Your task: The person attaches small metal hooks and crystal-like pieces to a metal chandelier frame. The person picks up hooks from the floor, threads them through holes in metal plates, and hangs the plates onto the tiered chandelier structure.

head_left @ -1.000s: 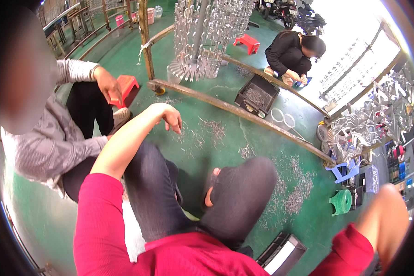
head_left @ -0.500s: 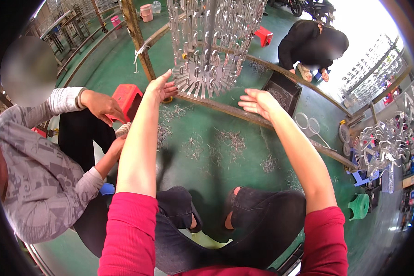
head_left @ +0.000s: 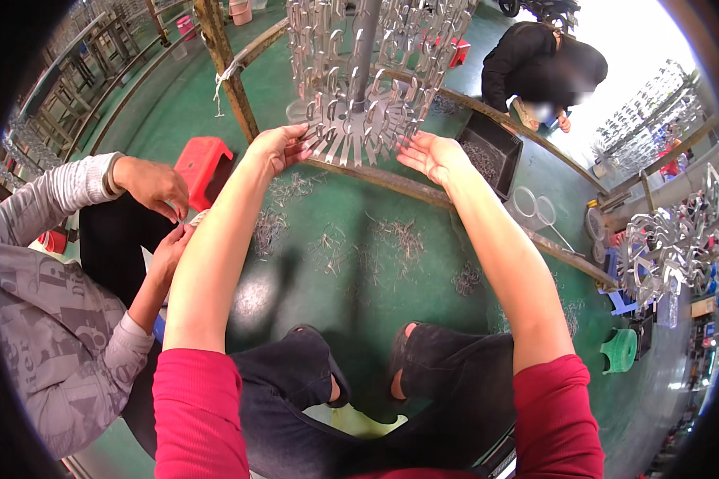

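Note:
A tall metal rack of round tiers [head_left: 351,148], with hooked silver prongs all round, hangs in front of me around a grey central pole [head_left: 366,60]. My left hand [head_left: 278,150] is at the left rim of its lowest tier, fingers stretched toward the prongs. On the opposite side my right hand [head_left: 433,157] has its fingertips at the right rim, fingers extended and slightly bent. Both hands are apart from each other with the tier between them. Whether the fingertips press on the prongs is hard to make out.
Wooden rails [head_left: 423,190] run below and behind the rack. A black tray [head_left: 499,152] of small metal pieces lies beyond. Loose wire bits [head_left: 403,239] litter the green floor. On the left, a co-worker in grey [head_left: 60,319] sits near a red stool [head_left: 204,164]; another person [head_left: 527,72] crouches far right.
My hands have come closer together, the right one moving left to the tier's rim. The view has shifted slightly. The co-worker's hands on the left have come together.

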Demonstrator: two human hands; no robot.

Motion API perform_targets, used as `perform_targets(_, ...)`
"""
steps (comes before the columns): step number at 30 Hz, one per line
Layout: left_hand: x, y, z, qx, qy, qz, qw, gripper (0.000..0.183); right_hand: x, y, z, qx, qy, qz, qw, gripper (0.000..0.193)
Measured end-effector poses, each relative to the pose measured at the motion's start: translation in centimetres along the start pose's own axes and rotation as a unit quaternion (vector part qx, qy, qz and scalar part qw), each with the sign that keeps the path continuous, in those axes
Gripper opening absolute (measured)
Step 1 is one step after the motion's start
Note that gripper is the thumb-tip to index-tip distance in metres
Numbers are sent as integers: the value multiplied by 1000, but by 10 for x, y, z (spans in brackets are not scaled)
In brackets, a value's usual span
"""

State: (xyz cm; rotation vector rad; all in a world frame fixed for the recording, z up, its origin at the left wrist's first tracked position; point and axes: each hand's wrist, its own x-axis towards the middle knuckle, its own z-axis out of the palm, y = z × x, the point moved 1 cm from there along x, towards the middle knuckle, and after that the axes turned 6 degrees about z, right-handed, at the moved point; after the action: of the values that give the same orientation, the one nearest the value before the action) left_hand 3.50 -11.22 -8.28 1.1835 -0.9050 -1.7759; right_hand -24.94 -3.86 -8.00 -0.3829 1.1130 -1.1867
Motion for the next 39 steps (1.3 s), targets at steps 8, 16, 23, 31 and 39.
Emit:
perform_targets(8, -4, -16, -3, 21, -45, 16, 999, 15, 25, 2, -13, -9, 37, -19, 999, 25)
perform_targets(16, -20, -22, 8, -50, -35, 0, 998, 19, 31, -3, -11, 26, 38, -22, 999, 29)
perform_targets(23, -19, -29, 7, -111, -61, -31, 991, 15, 38, -4, -11, 9, 54, -34, 998, 32)
perform_targets(31, -27, -34, 13, -99, -57, -42, 993, 15, 44, 0, -20, 11, 50, -34, 998, 28)
perform_targets(39, -28, -36, 13, -110, -55, -44, 991, 17, 53, 5, -27, 8, 22, -44, 999, 27)
